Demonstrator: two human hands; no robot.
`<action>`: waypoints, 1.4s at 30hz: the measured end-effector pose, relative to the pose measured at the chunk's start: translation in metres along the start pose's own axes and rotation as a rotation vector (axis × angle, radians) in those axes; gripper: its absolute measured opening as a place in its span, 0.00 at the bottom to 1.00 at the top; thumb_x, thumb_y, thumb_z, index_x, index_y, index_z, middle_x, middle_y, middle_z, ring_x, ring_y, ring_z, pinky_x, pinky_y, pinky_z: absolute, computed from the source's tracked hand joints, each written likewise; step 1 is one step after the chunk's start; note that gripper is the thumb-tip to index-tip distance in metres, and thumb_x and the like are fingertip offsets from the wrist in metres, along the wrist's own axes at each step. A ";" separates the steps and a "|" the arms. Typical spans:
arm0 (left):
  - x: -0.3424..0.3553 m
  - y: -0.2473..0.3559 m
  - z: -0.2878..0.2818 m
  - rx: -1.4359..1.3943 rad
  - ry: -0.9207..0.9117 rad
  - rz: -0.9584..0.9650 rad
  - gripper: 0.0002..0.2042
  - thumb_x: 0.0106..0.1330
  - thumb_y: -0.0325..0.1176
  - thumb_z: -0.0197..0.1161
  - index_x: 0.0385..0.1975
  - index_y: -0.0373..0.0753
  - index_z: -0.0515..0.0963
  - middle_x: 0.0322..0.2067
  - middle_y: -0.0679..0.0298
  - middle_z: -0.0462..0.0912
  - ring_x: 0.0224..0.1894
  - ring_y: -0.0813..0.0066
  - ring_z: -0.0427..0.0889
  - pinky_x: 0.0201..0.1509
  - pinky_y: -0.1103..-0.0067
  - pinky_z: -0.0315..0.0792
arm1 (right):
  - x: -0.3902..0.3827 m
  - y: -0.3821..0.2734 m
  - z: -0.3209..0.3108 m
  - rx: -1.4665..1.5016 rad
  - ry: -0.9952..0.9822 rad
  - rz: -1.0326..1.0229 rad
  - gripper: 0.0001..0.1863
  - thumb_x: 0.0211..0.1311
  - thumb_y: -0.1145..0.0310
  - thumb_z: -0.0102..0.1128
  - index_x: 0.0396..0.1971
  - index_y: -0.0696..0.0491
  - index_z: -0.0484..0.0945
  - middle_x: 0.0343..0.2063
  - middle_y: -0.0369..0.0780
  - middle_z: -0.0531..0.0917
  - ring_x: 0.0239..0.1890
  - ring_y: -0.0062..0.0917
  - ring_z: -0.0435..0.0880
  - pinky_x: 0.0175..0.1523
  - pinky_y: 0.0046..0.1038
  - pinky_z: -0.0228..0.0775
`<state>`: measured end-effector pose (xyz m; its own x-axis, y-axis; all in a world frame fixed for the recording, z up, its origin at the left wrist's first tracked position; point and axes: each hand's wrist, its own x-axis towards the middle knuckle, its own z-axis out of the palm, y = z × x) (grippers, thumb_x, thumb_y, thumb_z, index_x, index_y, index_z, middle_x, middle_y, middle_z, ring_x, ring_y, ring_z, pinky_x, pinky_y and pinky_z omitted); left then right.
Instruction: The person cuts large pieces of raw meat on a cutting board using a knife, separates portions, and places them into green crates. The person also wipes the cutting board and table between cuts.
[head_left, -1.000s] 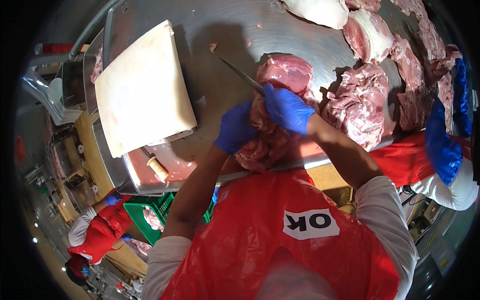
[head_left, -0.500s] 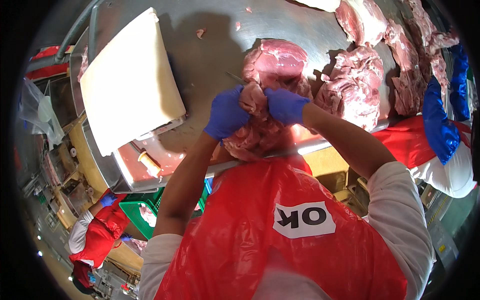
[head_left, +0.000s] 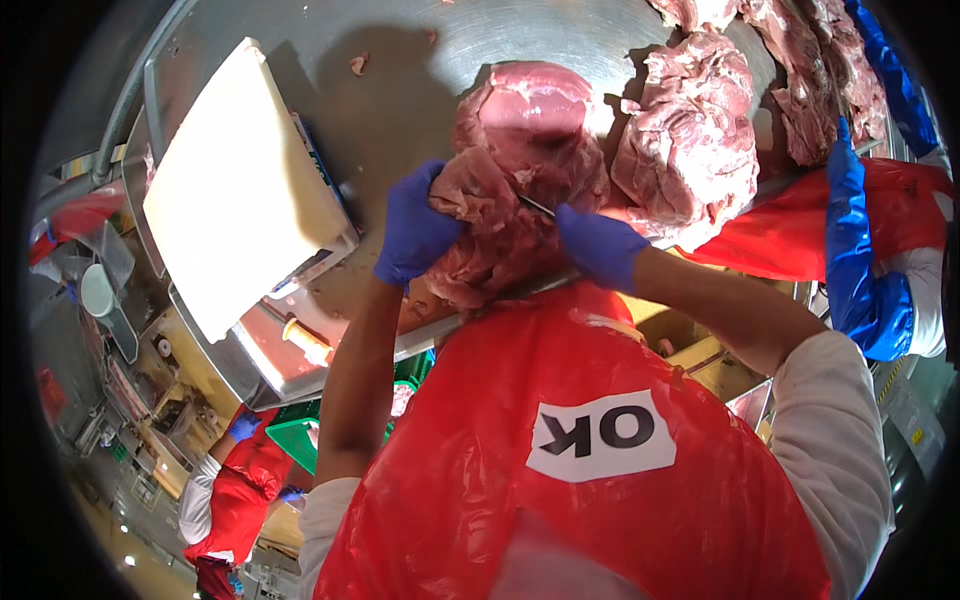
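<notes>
A large piece of raw meat (head_left: 530, 110) lies on the metal table's front edge in front of me. My left hand (head_left: 415, 228), in a blue-purple glove, is closed on a flap of the meat at its left side. My right hand (head_left: 602, 246), gloved alike, is closed round a knife whose handle is hidden in the fist. The thin knife blade (head_left: 537, 206) points left into the meat between the flap and the bulk. Just right of that piece lies another large chunk of meat (head_left: 690, 130).
At left a white board (head_left: 245, 190) lies on the table (head_left: 400, 120), with a yellowish-handled tool (head_left: 305, 338) near its front corner. More meat strips (head_left: 800, 85) lie at far right beside a co-worker's blue sleeve (head_left: 855, 250). A green crate (head_left: 295, 435) stands below; another person (head_left: 240, 490) works at lower left.
My hands have moved apart: the left draws the flap leftward, and the right has turned so the blade points left into the meat. The view has shifted slightly.
</notes>
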<state>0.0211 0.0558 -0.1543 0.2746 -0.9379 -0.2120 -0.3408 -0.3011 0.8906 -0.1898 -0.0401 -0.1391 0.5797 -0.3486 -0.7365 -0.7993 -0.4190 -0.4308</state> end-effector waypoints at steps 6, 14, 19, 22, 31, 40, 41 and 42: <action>-0.016 0.007 -0.001 0.040 0.054 0.074 0.18 0.43 0.32 0.72 0.34 0.34 0.78 0.26 0.55 0.81 0.31 0.75 0.81 0.38 0.75 0.74 | 0.039 -0.009 0.019 0.107 0.070 -0.166 0.19 0.64 0.61 0.50 0.52 0.52 0.69 0.34 0.54 0.82 0.38 0.49 0.82 0.42 0.45 0.73; -0.032 0.044 -0.011 0.302 -0.124 0.051 0.18 0.41 0.32 0.72 0.33 0.34 0.76 0.27 0.56 0.81 0.30 0.67 0.80 0.37 0.75 0.74 | 0.026 0.008 0.061 0.033 0.184 -0.227 0.18 0.60 0.66 0.54 0.50 0.53 0.70 0.32 0.49 0.83 0.36 0.46 0.84 0.38 0.44 0.75; -0.044 0.045 -0.032 0.123 0.069 -0.033 0.19 0.41 0.31 0.72 0.33 0.33 0.76 0.25 0.55 0.78 0.28 0.62 0.78 0.35 0.72 0.72 | -0.021 0.024 0.064 0.029 0.116 -0.132 0.17 0.58 0.64 0.56 0.47 0.52 0.72 0.31 0.48 0.84 0.38 0.43 0.85 0.39 0.42 0.77; -0.053 0.051 -0.029 0.259 -0.021 0.044 0.20 0.40 0.32 0.73 0.33 0.33 0.76 0.26 0.55 0.79 0.29 0.62 0.79 0.36 0.73 0.72 | -0.009 0.035 0.077 0.015 0.154 -0.121 0.18 0.57 0.62 0.58 0.46 0.52 0.74 0.32 0.48 0.84 0.39 0.43 0.85 0.39 0.41 0.78; -0.083 0.070 -0.060 0.207 0.059 0.027 0.23 0.38 0.32 0.76 0.37 0.34 0.76 0.27 0.58 0.78 0.30 0.62 0.79 0.38 0.75 0.72 | -0.026 0.139 0.108 -0.259 0.306 -0.157 0.11 0.59 0.72 0.50 0.42 0.54 0.71 0.27 0.46 0.82 0.32 0.41 0.84 0.33 0.40 0.76; -0.073 0.062 -0.059 0.370 -0.084 0.229 0.20 0.39 0.30 0.74 0.33 0.34 0.76 0.28 0.53 0.79 0.31 0.52 0.78 0.36 0.70 0.72 | -0.054 0.017 0.058 0.076 0.330 -0.455 0.18 0.59 0.72 0.50 0.51 0.53 0.65 0.32 0.49 0.82 0.36 0.47 0.82 0.38 0.44 0.74; -0.072 0.061 -0.063 0.411 -0.102 0.244 0.22 0.36 0.31 0.75 0.34 0.34 0.76 0.28 0.54 0.80 0.31 0.55 0.80 0.37 0.72 0.73 | -0.024 -0.002 0.050 0.070 0.335 -0.549 0.21 0.58 0.71 0.51 0.53 0.53 0.65 0.33 0.50 0.82 0.38 0.46 0.82 0.39 0.44 0.74; -0.075 0.061 -0.067 0.457 -0.115 0.249 0.24 0.34 0.31 0.77 0.35 0.34 0.76 0.29 0.55 0.80 0.31 0.59 0.81 0.38 0.73 0.73 | 0.004 -0.025 0.041 0.046 0.288 -0.504 0.23 0.59 0.70 0.51 0.56 0.51 0.65 0.34 0.50 0.82 0.40 0.46 0.83 0.40 0.43 0.75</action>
<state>0.0397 0.1189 -0.0571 0.0433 -0.9957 -0.0819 -0.7470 -0.0867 0.6592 -0.1739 0.0035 -0.1524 0.9050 -0.3324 -0.2655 -0.4156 -0.5576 -0.7186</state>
